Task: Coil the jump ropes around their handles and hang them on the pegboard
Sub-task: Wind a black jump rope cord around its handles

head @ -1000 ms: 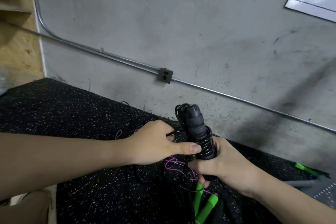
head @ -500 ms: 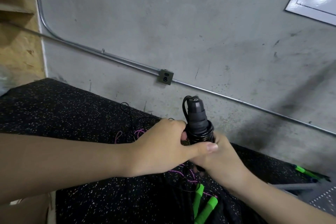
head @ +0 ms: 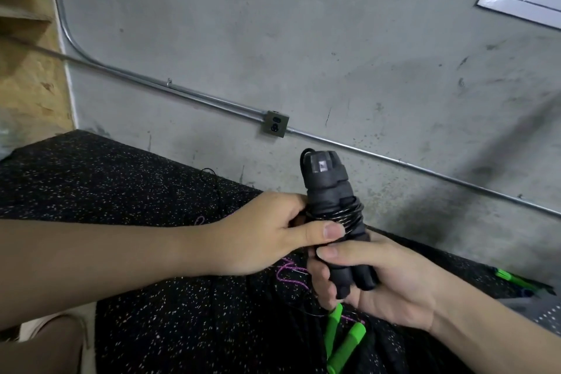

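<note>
Two black handles (head: 331, 206) are held together, nearly upright, at the centre of the frame, with a black rope (head: 349, 218) coiled in several turns around their middle. The lower ends of the handles are gripped by the right hand (head: 379, 276), whose fingers are curled round them from the lower right. The coil is pinched by the left hand (head: 261, 234), which reaches in from the left edge; its thumb is pressed on the windings (the other fingers are hidden behind the handles). Below the hands, at the lower centre, a pair of green handles (head: 343, 340) is seen lying on the black speckled mat (head: 121, 191), with a pink rope (head: 285, 273) and loose black cord beside them. Another green handle (head: 513, 278) lies at the right edge. A metal conduit (head: 182, 91) and a small junction box (head: 274, 124) are fixed on the grey wall (head: 303, 39) behind.
</note>
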Demonstrator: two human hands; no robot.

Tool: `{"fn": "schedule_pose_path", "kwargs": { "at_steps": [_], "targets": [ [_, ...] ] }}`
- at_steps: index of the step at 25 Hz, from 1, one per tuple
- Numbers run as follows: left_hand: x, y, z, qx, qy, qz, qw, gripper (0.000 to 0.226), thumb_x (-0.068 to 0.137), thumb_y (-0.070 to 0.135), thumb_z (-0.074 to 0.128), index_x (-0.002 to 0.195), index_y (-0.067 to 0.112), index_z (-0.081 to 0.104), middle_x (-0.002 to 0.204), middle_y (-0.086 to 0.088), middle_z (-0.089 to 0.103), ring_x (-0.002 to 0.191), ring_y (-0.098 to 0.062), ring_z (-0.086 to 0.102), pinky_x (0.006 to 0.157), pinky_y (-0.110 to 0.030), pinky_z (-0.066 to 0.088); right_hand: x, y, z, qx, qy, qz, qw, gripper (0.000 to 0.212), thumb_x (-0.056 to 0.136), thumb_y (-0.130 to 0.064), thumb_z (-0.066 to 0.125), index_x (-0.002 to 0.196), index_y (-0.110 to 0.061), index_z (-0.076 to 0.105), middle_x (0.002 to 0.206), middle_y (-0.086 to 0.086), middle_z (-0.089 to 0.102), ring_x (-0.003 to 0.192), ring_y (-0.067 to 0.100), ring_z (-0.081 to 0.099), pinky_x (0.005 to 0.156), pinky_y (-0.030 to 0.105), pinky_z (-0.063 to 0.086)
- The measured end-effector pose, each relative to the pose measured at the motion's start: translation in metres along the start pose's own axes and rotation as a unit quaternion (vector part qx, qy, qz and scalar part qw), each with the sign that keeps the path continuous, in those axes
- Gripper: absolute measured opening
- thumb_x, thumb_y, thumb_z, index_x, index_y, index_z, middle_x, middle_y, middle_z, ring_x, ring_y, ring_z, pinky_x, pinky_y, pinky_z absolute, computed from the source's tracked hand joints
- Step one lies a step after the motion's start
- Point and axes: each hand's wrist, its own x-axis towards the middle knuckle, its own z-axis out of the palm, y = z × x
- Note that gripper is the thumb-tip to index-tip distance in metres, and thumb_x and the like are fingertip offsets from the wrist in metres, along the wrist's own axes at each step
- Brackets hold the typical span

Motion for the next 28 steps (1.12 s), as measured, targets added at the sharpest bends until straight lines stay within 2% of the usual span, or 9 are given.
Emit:
{"fn": "schedule_pose_path", "kwargs": {
  "at_steps": [3,6,9,14,17,19,22,25,28],
  "targets": [
    [0.002,-0.002,-0.005,0.096,0.029,-0.027,0.995,0.074,0.074,0.090,0.053,0.108,0.028,0.074,0.097,0.006,0.077,0.092,-0.010,0.072,0.088,-0.044,0.057,0.003,0.004,0.004,-0.090,0.051,-0.077,0.992,0.010,0.085,-0.006,0.070,0.081,-0.014,0.065,0.070,0.010,0.048,0.059,0.021,0.048,0.058,0.033,0.043],
    [0.006,-0.002,-0.013,0.190,0.070,-0.071,0.977,0.108,0.052,0.108,0.040,0.082,0.008,0.069,0.059,-0.003,0.060,0.054,-0.013,0.050,0.059,-0.042,0.047,0.004,0.005,0.004,-0.170,0.125,-0.162,0.964,0.015,0.083,-0.006,0.067,0.078,-0.018,0.073,0.068,0.014,0.047,0.058,0.024,0.044,0.055,0.033,0.041],
    [0.006,0.004,-0.012,0.215,0.099,-0.058,0.970,0.099,0.054,0.102,0.049,0.068,0.004,0.057,0.050,0.008,0.034,0.049,-0.010,0.029,0.052,-0.033,0.027,0.006,0.008,-0.002,-0.233,0.180,-0.186,0.937,0.014,0.081,-0.012,0.071,0.068,-0.009,0.064,0.062,0.017,0.050,0.058,0.025,0.045,0.058,0.032,0.043],
    [0.001,0.005,0.000,0.185,0.117,-0.010,0.976,0.064,0.082,0.072,0.063,0.063,0.014,0.043,0.055,0.009,0.033,0.051,-0.008,0.029,0.052,-0.030,0.027,0.009,0.016,-0.007,-0.214,0.234,-0.176,0.932,0.020,0.076,-0.016,0.073,0.072,0.001,0.063,0.062,0.016,0.052,0.059,0.024,0.046,0.058,0.031,0.042],
    [0.000,0.008,0.005,0.165,0.109,0.000,0.980,0.053,0.092,0.056,0.064,0.066,0.016,0.042,0.055,0.011,0.034,0.051,-0.008,0.031,0.052,-0.026,0.027,0.012,0.019,-0.006,-0.185,0.247,-0.160,0.938,0.010,0.072,-0.015,0.073,0.071,-0.008,0.068,0.065,0.016,0.052,0.060,0.023,0.047,0.056,0.030,0.043],
    [-0.001,0.009,0.008,0.156,0.114,-0.012,0.981,0.051,0.093,0.058,0.063,0.067,0.019,0.042,0.055,0.011,0.035,0.051,-0.007,0.033,0.052,-0.024,0.028,0.013,0.020,-0.003,-0.161,0.254,-0.149,0.942,0.002,0.071,-0.013,0.072,0.070,-0.014,0.070,0.066,0.014,0.055,0.061,0.022,0.050,0.055,0.029,0.044],
    [-0.002,0.009,0.015,0.190,0.119,-0.050,0.973,0.061,0.081,0.080,0.057,0.072,0.019,0.051,0.057,0.010,0.040,0.051,-0.007,0.036,0.052,-0.026,0.030,0.016,0.024,0.001,-0.211,0.245,-0.157,0.933,0.016,0.084,-0.004,0.070,0.071,-0.015,0.071,0.065,0.009,0.058,0.063,0.020,0.049,0.055,0.024,0.044],
    [-0.001,0.003,0.012,0.200,0.119,-0.078,0.969,0.070,0.073,0.090,0.048,0.077,0.022,0.062,0.057,0.001,0.047,0.050,-0.006,0.040,0.052,-0.035,0.038,0.012,0.018,0.002,-0.272,0.209,-0.155,0.926,0.023,0.093,0.003,0.066,0.080,-0.016,0.065,0.063,-0.010,0.064,0.063,0.004,0.057,0.060,0.012,0.044],
    [-0.001,0.000,0.002,0.133,0.070,-0.050,0.987,0.054,0.078,0.083,0.053,0.074,0.030,0.064,0.054,0.006,0.043,0.051,-0.004,0.039,0.051,-0.029,0.035,0.005,0.010,0.006,-0.236,0.109,-0.114,0.959,0.013,0.090,-0.017,0.076,0.101,-0.023,0.074,0.086,-0.007,0.071,0.084,0.005,0.063,0.080,0.019,0.049]
  ]
}}
